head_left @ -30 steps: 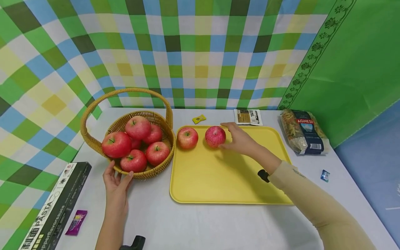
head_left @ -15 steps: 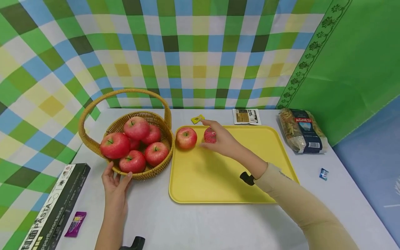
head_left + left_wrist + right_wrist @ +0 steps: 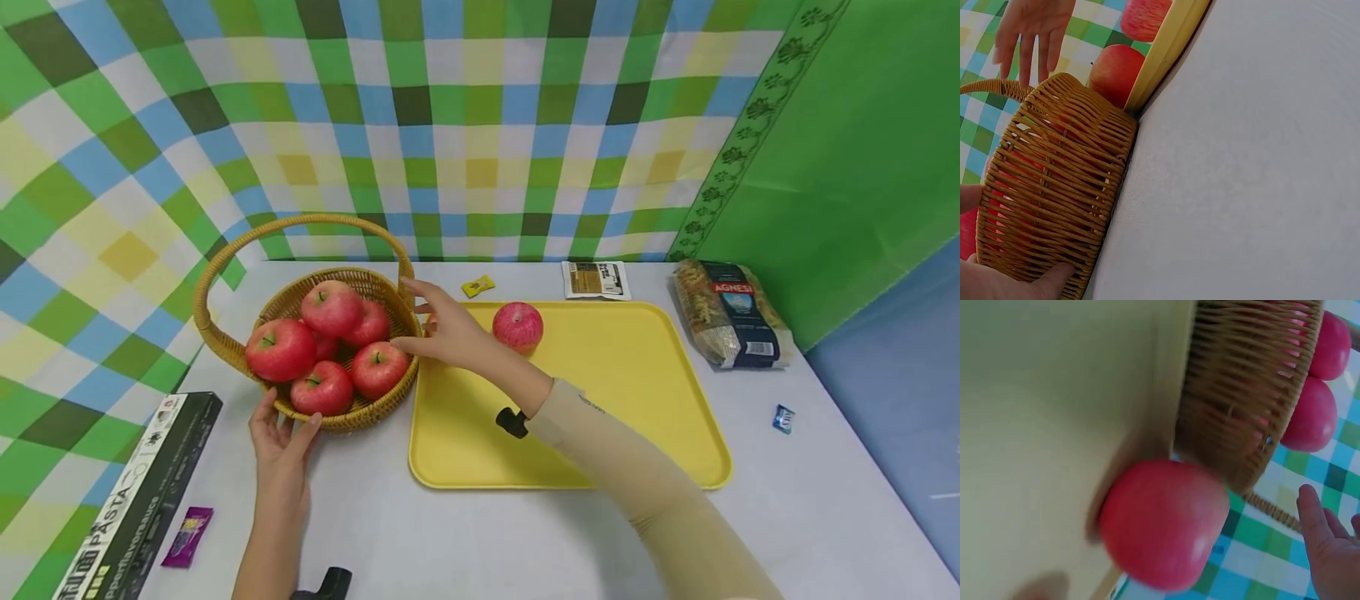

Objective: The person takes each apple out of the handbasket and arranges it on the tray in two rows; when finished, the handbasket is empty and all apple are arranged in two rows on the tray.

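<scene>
A wicker basket (image 3: 384,410) with a tall arched handle holds several red apples (image 3: 279,350). My left hand (image 3: 279,458) grips its near-left side, with a thumb (image 3: 1054,281) against the weave in the left wrist view. My right hand (image 3: 459,335) is at the basket's right rim, fingers extended and nothing held. It mostly hides an apple in the head view; the right wrist view shows this apple (image 3: 1163,525) on the tray beside the basket. Another apple (image 3: 517,327) rests on the yellow tray (image 3: 600,400), right of the hand.
A black-and-white pasta box (image 3: 142,492) and purple packet (image 3: 187,537) lie at left. Behind the tray are a yellow wrapper (image 3: 478,286) and a flat sachet (image 3: 596,280). At right lie a pasta bag (image 3: 731,315) and small blue packet (image 3: 783,419). A checked cloth (image 3: 480,125) hangs behind.
My right hand has moved left, from around the right-hand apple to the basket's rim, leaving that apple on the tray. The left hand stays on the basket.
</scene>
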{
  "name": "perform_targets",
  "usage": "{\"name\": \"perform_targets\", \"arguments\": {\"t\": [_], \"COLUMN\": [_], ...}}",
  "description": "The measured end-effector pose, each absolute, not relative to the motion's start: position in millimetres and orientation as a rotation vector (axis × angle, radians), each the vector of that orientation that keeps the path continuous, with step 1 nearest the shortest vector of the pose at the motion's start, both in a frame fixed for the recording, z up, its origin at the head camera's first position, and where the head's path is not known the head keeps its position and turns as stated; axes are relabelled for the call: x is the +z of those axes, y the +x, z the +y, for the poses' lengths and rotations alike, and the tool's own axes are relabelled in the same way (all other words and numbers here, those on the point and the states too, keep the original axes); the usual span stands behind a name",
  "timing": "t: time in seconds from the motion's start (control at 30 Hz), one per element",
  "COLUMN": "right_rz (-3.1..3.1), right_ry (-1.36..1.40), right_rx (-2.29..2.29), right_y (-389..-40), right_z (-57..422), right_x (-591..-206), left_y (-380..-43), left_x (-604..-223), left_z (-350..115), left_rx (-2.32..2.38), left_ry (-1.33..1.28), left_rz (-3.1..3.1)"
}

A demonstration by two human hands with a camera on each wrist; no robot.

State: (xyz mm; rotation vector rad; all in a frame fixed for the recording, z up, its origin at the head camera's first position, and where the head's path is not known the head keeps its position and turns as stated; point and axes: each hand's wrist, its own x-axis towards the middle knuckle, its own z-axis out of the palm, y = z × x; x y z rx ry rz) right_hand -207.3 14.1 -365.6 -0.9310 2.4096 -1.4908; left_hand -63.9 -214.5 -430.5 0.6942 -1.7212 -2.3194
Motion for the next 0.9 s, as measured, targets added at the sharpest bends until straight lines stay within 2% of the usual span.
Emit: {"name": "perform_targets", "arguments": {"t": [0.23,0.53,0.9], "right_rz": [2.378,2.601,2.585], "right_ry": [-0.888,-0.895,-0.769], "right_rx": [-1.536,-1.331,-1.375], "right_y": [-217,-226,-238], "right_z": [-21,-65,-92], "right_x": [-367,-366,-371], "left_y": [-65,-65,-64], "left_x": [-430,-430,-429], "left_z": [-213,-214,-215], "left_rx": [-2.325,-2.322,-2.323], "left_ry": [0.677,0.691,0.671], "left_rz": [-1.720,-1.727,-1.732]}}
